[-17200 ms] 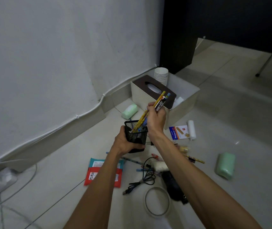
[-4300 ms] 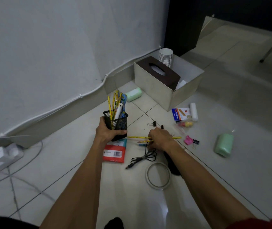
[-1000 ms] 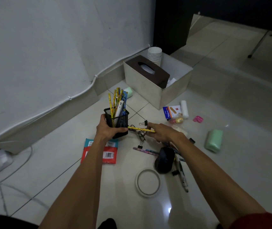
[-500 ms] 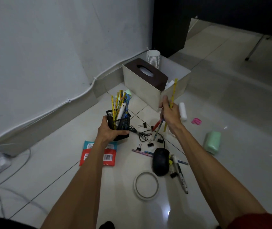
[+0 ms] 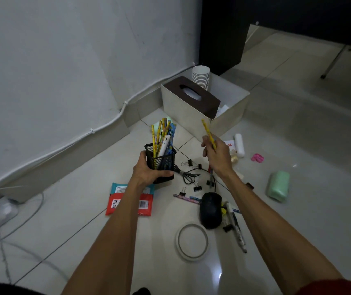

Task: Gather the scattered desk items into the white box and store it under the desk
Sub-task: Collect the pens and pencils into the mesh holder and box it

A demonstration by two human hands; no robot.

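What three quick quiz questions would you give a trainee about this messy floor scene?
1. True or false: the left hand holds the black mesh pen cup.
2. What does the right hand hold up? A) a yellow pencil B) the tape ring C) the mouse
3. Which container on the floor holds the brown-lidded tissue box?

Key: 1 true. 2 A. 3 the white box.
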